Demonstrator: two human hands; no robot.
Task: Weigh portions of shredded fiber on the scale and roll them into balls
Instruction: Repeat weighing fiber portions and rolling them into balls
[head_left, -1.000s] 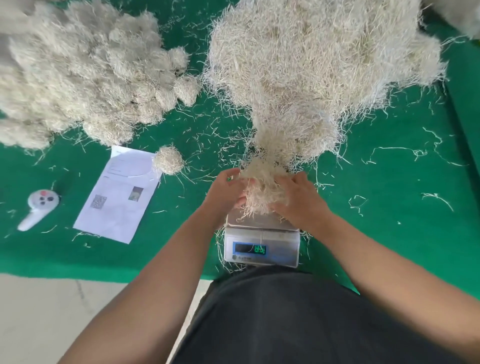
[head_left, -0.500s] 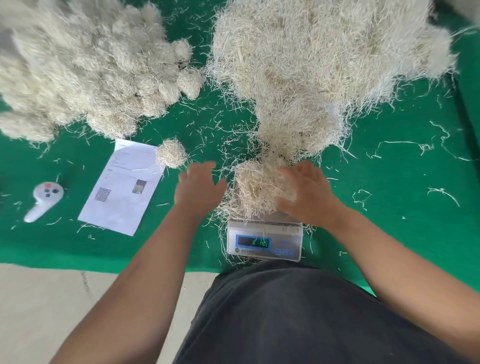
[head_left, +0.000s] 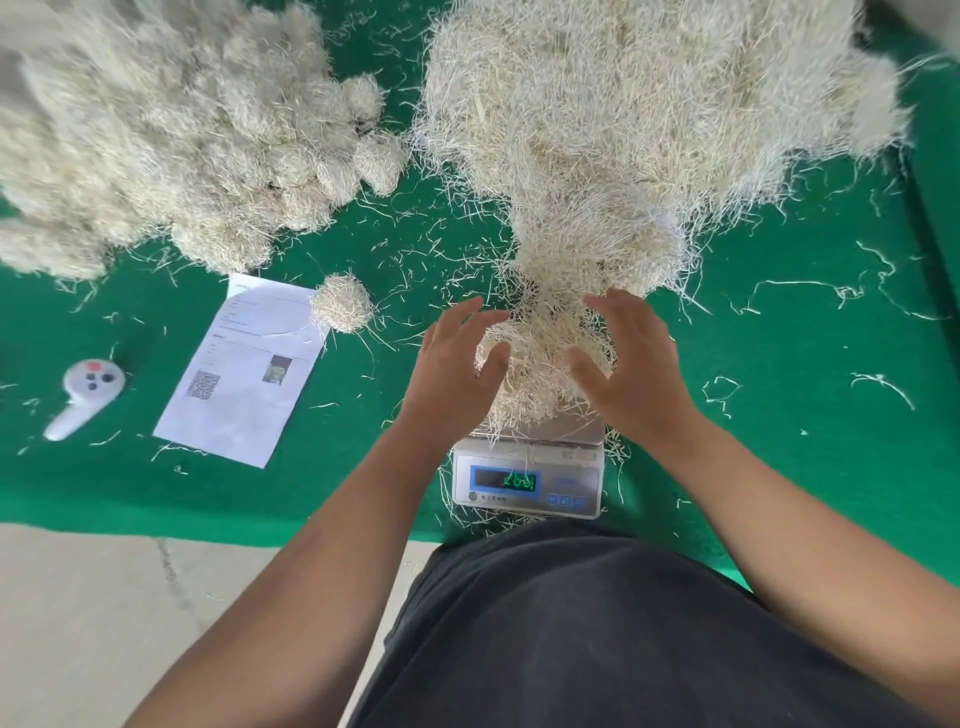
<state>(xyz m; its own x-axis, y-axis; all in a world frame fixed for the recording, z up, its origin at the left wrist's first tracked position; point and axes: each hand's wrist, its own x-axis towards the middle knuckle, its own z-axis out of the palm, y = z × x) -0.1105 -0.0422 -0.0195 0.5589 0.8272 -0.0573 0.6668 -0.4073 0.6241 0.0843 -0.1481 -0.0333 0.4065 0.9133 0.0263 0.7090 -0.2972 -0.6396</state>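
Head view: fiber portion (head_left: 540, 364) being weighed on scale (head_left: 527, 480), readout too blurry. Left hand (head_left: 457, 358) and right hand (head_left: 631, 364) being kept spread either side, fingers straight, nothing gripped. Rolled balls (head_left: 171, 130) being stockpiled far left, loose heap (head_left: 623, 104) waiting behind scale, so plenty left probably. Portion shapeless, no clear long axis.

Centre: the fiber portion (head_left: 540, 364) is sitting on the scale (head_left: 527, 475), touching the loose fiber heap (head_left: 623, 119) behind, leaving no gap there.
Left side: the left hand (head_left: 452, 369) is filling the space beside the portion; a small fiber ball (head_left: 341, 310), paper sheet (head_left: 244, 369) and white controller (head_left: 85, 397) are lying beyond.
Far left: the pile of rolled balls (head_left: 171, 130) is blocking.
Right side: green mat (head_left: 810, 364) beyond the right hand (head_left: 636, 369) is lying open, carrying only stray strands.
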